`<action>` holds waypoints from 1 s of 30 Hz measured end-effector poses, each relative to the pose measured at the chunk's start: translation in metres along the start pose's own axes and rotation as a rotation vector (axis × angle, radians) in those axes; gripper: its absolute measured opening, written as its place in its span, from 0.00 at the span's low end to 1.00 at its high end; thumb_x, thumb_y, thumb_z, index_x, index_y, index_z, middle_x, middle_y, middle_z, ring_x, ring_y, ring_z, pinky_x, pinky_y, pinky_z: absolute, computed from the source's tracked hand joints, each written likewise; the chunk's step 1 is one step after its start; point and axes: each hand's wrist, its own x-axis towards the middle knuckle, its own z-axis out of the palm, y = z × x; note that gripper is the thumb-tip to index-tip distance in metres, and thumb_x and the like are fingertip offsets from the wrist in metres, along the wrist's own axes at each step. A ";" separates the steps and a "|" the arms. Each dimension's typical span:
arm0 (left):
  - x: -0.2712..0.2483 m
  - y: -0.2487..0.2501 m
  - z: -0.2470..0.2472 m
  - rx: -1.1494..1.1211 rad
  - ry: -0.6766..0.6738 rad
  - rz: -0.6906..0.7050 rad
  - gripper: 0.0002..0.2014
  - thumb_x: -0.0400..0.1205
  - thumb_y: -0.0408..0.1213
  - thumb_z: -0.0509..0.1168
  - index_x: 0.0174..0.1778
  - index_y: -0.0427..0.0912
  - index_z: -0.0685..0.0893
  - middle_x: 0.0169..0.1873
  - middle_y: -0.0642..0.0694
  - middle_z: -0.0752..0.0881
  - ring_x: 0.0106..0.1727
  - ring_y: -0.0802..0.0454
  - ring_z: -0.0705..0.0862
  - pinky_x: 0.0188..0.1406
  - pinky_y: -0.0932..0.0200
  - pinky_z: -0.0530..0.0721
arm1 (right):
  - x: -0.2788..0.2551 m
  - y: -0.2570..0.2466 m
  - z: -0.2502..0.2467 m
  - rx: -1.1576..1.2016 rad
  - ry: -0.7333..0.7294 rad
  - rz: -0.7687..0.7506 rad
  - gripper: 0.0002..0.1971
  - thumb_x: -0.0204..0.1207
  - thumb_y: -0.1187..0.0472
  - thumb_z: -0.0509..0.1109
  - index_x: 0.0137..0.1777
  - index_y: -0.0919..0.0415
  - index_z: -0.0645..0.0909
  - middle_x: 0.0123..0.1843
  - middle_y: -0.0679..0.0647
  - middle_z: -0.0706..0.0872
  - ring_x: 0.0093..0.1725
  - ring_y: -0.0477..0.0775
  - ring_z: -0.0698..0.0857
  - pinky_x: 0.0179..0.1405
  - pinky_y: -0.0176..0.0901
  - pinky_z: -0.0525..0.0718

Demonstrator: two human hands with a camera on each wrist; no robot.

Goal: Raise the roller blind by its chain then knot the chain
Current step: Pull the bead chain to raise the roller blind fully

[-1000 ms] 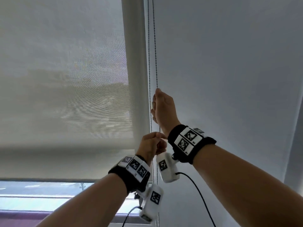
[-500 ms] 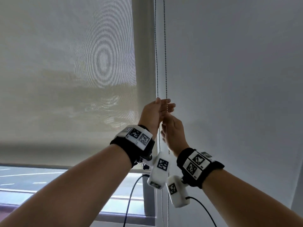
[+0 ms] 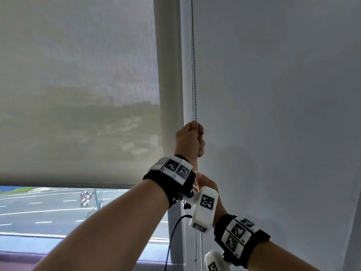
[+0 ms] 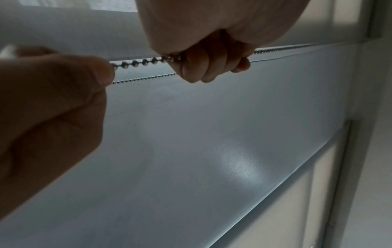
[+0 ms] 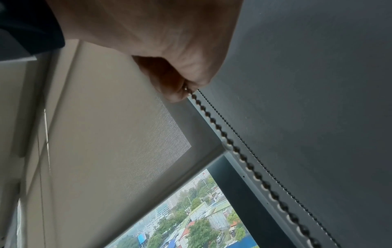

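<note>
A metal bead chain (image 3: 193, 75) hangs in two strands between a beige mesh roller blind (image 3: 78, 94) and a grey one (image 3: 273, 114). My left hand (image 3: 188, 139) is the upper one, fingers curled round one strand (image 4: 146, 61). Just below it my right hand (image 3: 205, 181) pinches the same strand between thumb and finger (image 5: 180, 90); the left wrist camera partly hides it in the head view. The second, thinner-looking strand (image 4: 144, 78) runs free behind both hands. The beige blind's bottom edge (image 3: 78, 184) leaves a strip of window uncovered.
A pale window post (image 3: 169, 94) stands just left of the chain. The chain's lower loop (image 3: 201, 249) hangs down past my right wrist. A black cable (image 3: 172, 237) trails from the left wrist camera. A street and rooftops (image 5: 191, 223) show through the glass.
My hands have swapped places on the chain: the left went up above the right, and the right came down. The beige blind's bottom edge sits higher, with more window showing.
</note>
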 end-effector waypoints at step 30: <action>-0.056 -0.103 -0.054 0.017 -0.013 -0.330 0.10 0.74 0.29 0.66 0.26 0.40 0.84 0.21 0.45 0.80 0.23 0.49 0.75 0.28 0.62 0.72 | 0.077 -0.125 0.045 -0.091 -0.023 -0.143 0.22 0.89 0.54 0.51 0.30 0.53 0.61 0.24 0.50 0.58 0.16 0.44 0.55 0.16 0.29 0.57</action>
